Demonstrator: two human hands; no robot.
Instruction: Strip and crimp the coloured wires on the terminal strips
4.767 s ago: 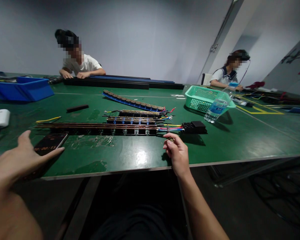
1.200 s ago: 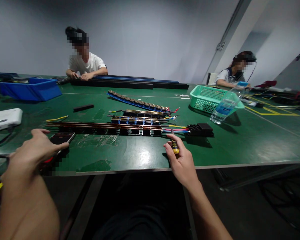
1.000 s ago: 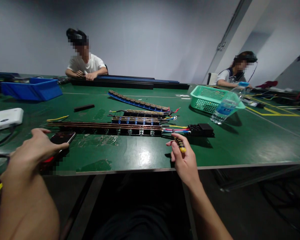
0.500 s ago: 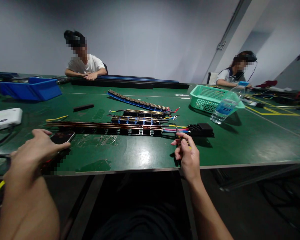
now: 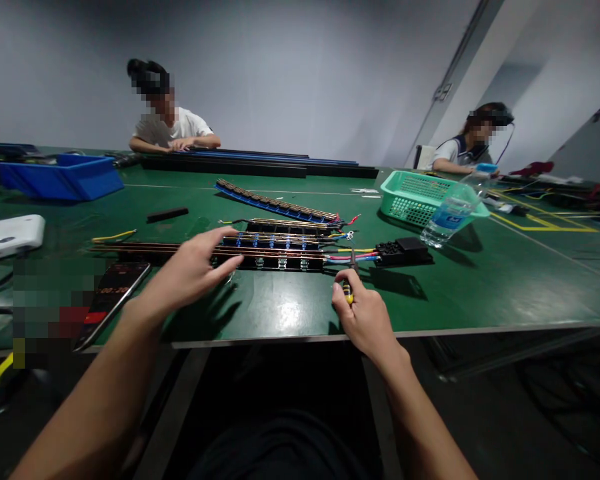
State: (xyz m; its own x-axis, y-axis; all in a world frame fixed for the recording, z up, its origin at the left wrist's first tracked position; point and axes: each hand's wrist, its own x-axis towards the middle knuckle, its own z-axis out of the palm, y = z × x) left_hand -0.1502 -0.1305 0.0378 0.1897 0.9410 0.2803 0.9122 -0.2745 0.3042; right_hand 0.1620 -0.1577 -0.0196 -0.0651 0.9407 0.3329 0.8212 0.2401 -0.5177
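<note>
Head view: a green table fills the middle, its near edge running across below the hands. Two people sit beyond it, one in a white shirt behind long bars, the other at the far right, where the clutter is too small to sort out.

A long strip with copper rods lies crosswise in front, with short strips close behind and a blue strip slanting farther back. A blue bin stands at the far left. On the right, a tilted bottle covers part of a green basket.

The left hand is open, thumb and fingers apart, over the long strip and hiding a stretch of it; whether it touches cannot be told. The right hand is closed around a yellow-and-black tool, covering much of its handle. The tool's shaft overlaps the coloured wires between strip and black block, so contact there is unclear.

Left of the hands lie a phone, partly blurred out by a pixelated patch, and a white box. A short bar and a yellow wire lie behind the phone.
</note>
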